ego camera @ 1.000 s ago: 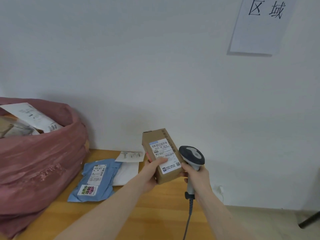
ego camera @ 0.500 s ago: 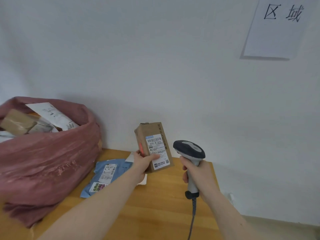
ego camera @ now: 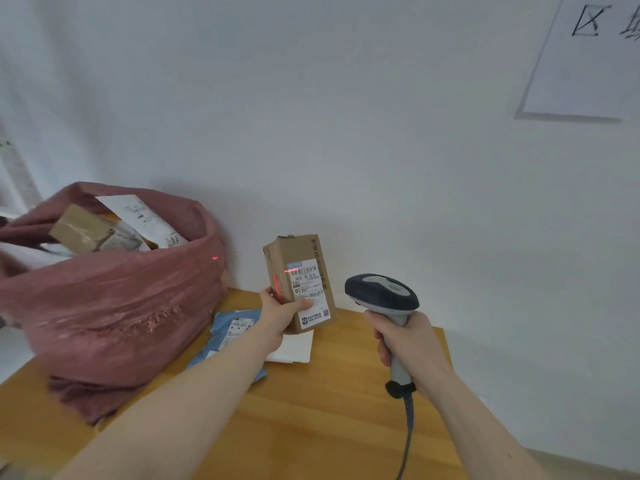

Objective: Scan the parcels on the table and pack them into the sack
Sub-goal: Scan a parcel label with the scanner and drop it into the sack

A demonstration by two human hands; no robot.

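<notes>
Upright labelled cardboard parcel, beside full pink sack

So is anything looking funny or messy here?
A little. The scanner's red light mostly misses the barcode: it catches only the left edge of the label on the cardboard box, and a red dot lands on the pink sack. The box's top flap also looks a bit crumpled. Nothing is spilled.

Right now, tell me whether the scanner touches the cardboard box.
Apart. The head view shows bare wall between the scanner and the cardboard box.
</notes>
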